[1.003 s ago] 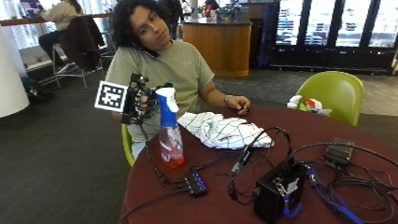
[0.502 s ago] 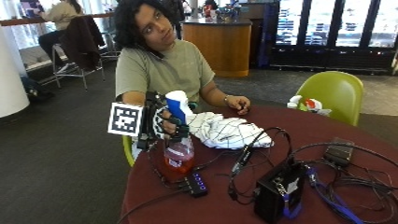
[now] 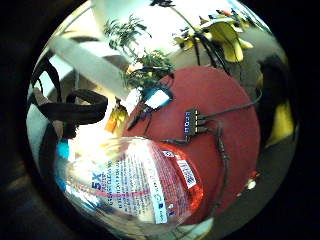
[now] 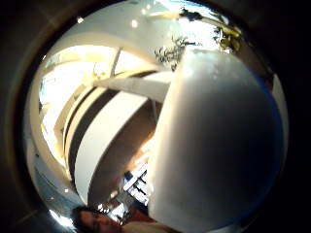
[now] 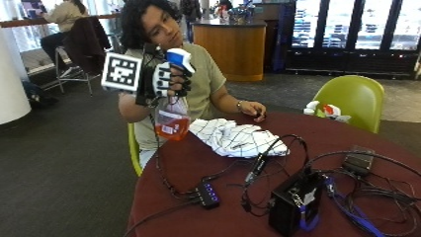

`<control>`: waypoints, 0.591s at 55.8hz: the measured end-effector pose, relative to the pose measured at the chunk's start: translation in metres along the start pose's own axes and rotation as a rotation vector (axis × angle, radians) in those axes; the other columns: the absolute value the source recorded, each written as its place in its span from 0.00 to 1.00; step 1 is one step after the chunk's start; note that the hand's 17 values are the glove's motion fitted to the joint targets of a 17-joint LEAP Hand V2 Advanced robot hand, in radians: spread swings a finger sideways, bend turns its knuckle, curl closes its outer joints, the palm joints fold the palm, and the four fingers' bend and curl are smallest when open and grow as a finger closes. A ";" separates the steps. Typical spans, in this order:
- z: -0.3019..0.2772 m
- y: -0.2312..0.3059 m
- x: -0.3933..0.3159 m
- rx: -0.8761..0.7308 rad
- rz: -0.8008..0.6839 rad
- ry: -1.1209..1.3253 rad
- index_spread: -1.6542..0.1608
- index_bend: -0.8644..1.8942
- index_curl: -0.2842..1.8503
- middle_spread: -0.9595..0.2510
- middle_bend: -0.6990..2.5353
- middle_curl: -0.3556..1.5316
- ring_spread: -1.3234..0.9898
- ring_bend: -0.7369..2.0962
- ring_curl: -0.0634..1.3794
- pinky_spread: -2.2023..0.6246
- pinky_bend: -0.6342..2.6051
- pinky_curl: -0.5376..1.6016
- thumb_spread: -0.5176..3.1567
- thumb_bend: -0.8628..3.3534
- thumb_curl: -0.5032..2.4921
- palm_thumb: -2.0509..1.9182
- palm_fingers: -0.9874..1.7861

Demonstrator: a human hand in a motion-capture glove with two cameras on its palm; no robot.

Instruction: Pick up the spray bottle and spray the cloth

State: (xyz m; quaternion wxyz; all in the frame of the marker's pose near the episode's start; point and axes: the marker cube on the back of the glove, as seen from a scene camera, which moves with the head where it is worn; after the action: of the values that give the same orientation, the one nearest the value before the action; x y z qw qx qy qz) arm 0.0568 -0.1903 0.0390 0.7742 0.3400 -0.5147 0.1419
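Note:
In the outside view my gloved right hand (image 5: 166,79) grips the neck of a spray bottle (image 5: 172,118) and holds it well above the round red table (image 5: 368,148). The bottle has a blue-and-white spray head (image 5: 180,58) and orange-red liquid at the bottom. Its nozzle points towards the table's middle. A white checked cloth (image 5: 236,139) lies crumpled on the table, below and to the right of the bottle. The little finger side palm view is filled by the labelled bottle (image 3: 135,185); the thumb side palm view by the white spray head (image 4: 218,141). The person's bare hand (image 5: 254,109) rests beside the cloth.
A black USB hub (image 5: 208,194) with blue lights lies near the table's front edge. A black box (image 5: 296,207) and tangled cables (image 5: 368,187) cover the right side. A green chair (image 5: 352,98) stands behind the table.
The gloved hand has lifted the bottle off the table, from standing near the left edge to chest height above it. The outside view's framing has also shifted.

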 end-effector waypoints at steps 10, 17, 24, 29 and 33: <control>0.030 0.015 -0.051 -0.414 0.022 0.183 0.76 0.45 0.35 0.65 0.39 0.47 0.50 0.46 0.36 0.69 0.33 0.44 0.24 0.20 0.38 0.76 0.85; 0.063 0.035 -0.064 -0.704 0.079 0.405 0.77 0.45 0.36 0.66 0.40 0.47 0.50 0.46 0.37 0.69 0.33 0.45 0.23 0.20 0.39 0.76 0.85; 0.097 0.043 -0.051 -0.938 0.102 0.721 0.76 0.45 0.37 0.66 0.40 0.47 0.50 0.46 0.37 0.69 0.34 0.45 0.22 0.20 0.40 0.76 0.84; 0.124 0.055 -0.038 -1.012 0.121 0.888 0.76 0.44 0.37 0.66 0.40 0.47 0.50 0.46 0.37 0.69 0.34 0.45 0.22 0.20 0.40 0.76 0.84; 0.147 0.066 -0.023 -1.083 0.144 1.008 0.76 0.44 0.38 0.66 0.40 0.47 0.50 0.46 0.38 0.69 0.34 0.45 0.22 0.20 0.40 0.76 0.84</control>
State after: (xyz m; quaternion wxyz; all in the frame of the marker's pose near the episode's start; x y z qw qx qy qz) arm -0.0934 -0.2377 0.0791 0.9644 -0.2304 -0.1161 0.0574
